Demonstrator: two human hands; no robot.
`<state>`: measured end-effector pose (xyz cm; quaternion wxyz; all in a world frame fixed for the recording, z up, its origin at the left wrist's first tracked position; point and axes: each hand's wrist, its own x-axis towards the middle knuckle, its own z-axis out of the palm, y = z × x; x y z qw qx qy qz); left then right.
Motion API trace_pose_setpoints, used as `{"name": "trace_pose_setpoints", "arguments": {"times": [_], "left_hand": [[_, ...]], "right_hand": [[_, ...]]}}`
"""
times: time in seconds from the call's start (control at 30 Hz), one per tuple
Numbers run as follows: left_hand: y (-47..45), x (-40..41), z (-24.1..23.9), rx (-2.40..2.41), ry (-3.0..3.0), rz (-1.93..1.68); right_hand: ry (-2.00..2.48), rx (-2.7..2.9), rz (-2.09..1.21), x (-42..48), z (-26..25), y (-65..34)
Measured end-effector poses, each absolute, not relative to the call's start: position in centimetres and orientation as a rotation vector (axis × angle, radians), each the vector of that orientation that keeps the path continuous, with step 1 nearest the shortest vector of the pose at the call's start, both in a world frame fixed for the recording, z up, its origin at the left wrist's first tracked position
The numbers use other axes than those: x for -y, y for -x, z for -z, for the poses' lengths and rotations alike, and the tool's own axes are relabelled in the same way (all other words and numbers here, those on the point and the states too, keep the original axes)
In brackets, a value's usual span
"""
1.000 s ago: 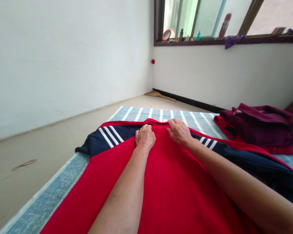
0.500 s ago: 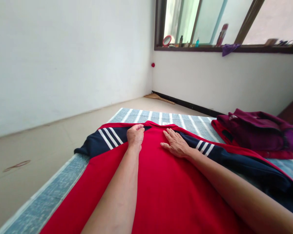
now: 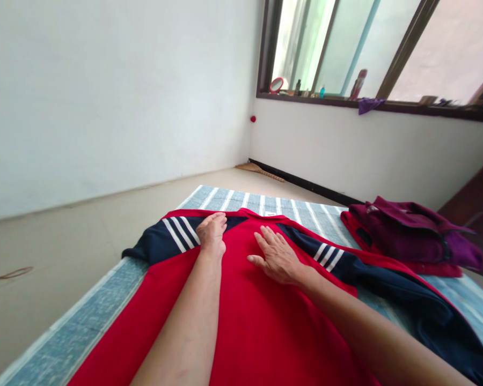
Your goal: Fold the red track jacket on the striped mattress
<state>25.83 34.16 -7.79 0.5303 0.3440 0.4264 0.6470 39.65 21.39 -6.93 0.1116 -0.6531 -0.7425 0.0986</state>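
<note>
Right hand (image 3: 274, 256): flat, palm down, fingers spread on the upper body of a red-and-navy tracksuit top (image 3: 249, 305); it grasps nothing. Left hand (image 3: 211, 234): on the same garment, at the shoulder of the left sleeve (image 3: 148, 238), beside its white stripes (image 3: 174, 235). Its fingers lie together; the underside is hidden, so whether cloth is pinched cannot be told.

Garment position: laid out on a blue-and-white striped cover (image 3: 116, 289), collar (image 3: 249, 214) at the far end. The left sleeve reaches the cover's edge; the right sleeve (image 3: 402, 292) runs out toward the near right, loosely creased.

Step in hand, as judged: smoothing the upper body and shoulders flat. The next move would call for light, outward palm pressure, then straightening the right sleeve without dragging the collar out of line.

Surroundings: right of the garment, a maroon folded garment (image 3: 402, 228) rests on a red folded garment (image 3: 434, 268). Beyond the cover, a broom (image 3: 261, 171) lies on the floor (image 3: 84, 241) near the corner.
</note>
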Motion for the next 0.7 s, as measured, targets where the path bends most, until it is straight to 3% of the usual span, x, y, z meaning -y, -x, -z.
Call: {"name": "trace_pose_setpoints", "arguments": {"times": [0.43, 0.7], "left_hand": [[-24.8, -34.4, 7.6, -0.958, -0.723, -1.494], [-25.1, -34.3, 6.7, -1.155, -1.096, -1.408]], "right_hand": [[1.740, 2.264, -0.314, -22.3, 7.7, -35.7], [1.724, 2.244, -0.312, -22.2, 7.4, -35.6]]}}
